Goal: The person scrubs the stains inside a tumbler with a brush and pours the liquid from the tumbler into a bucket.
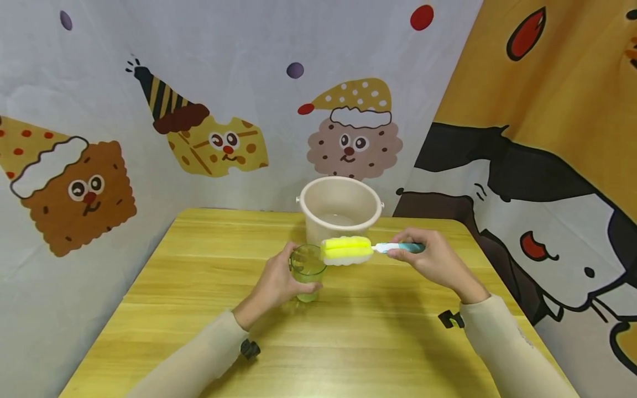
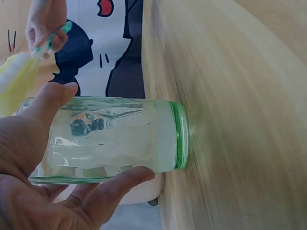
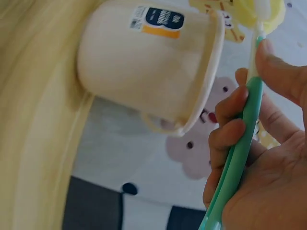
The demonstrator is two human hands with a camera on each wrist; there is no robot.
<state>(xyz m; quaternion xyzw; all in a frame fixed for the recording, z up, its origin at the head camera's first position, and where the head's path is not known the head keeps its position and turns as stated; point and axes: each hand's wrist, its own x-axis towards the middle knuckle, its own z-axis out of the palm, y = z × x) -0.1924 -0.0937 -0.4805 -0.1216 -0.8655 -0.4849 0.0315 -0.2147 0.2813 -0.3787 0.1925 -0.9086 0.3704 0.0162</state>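
Note:
My left hand (image 1: 281,277) grips a greenish clear glass (image 1: 308,276) around its side, thumb and fingers on opposite walls. In the left wrist view the glass (image 2: 110,139) has a thick green base close to the tabletop. With my right hand (image 1: 423,255) I hold a bottle brush by its green and white handle (image 3: 242,139), fingers curled round it. The brush's yellow and white sponge head (image 1: 347,250) points left, its tip overlapping the glass rim in the head view. Behind both hands stands a cream bucket (image 1: 318,224).
The wooden table (image 1: 209,342) reaches to a cloth backdrop (image 1: 224,33) printed with cartoon figures. On the bucket's side is a dark and orange label (image 3: 163,21), and its handle hangs down. Small dark devices (image 1: 250,349) sit at both wrists.

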